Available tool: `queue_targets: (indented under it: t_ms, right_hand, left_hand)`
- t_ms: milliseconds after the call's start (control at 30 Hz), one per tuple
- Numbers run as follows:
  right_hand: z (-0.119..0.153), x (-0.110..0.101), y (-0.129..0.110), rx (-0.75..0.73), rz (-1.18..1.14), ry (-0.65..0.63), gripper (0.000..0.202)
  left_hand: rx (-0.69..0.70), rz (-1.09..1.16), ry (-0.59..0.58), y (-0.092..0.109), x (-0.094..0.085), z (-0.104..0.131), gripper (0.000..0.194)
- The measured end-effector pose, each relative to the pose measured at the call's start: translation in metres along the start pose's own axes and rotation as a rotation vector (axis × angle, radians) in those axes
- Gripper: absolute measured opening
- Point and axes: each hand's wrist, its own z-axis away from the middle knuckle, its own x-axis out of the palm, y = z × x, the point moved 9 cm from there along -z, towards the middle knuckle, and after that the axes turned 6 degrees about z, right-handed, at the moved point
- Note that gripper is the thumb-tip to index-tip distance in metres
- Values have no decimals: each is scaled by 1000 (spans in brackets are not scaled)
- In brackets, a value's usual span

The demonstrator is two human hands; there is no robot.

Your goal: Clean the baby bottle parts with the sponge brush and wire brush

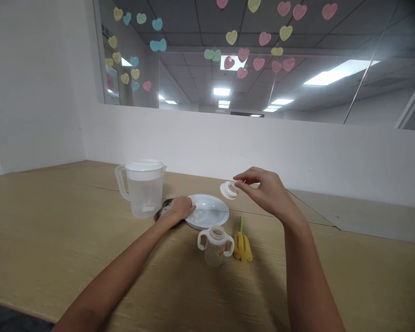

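My right hand [261, 184] is raised above the table, pinching a clear bottle nipple in a white screw ring [229, 190] between thumb and fingers. My left hand [182, 207] lies curled over a metal bowl [157, 216], beside the rim of a white dish [207, 223]. Its fingertips are hidden, so what they hold cannot be made out. A clear baby bottle [214, 253] with two white handles stands upright and uncapped in front of the dish. Just right of the bottle lies a yellow sponge brush [242, 246] with a green stem.
A translucent lidded pitcher [145, 191] stands left of the metal bowl, handle to the left. The wooden table [72, 221] runs back to a white wall [193, 138]. Above it is a window [193, 83] with heart-shaped sticky notes.
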Motion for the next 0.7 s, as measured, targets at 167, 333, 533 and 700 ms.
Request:
queue_targets:
  t_ms: [167, 333, 533, 700]
  right_hand:
    - [0, 3, 1, 10, -1, -15, 15]
    - [-1, 6, 1, 10, -8, -28, 15]
    - [-1, 7, 2, 15, -10, -25, 13]
    - [-4, 15, 2, 3, -18, -32, 13]
  left_hand:
    - [-22, -47, -7, -4, 4, -1, 37]
    - [-14, -39, 23, -2, 0, 2, 35]
    - [38, 78, 112, 8, -34, 7, 35]
    - [331, 583, 115, 52, -78, 31, 60]
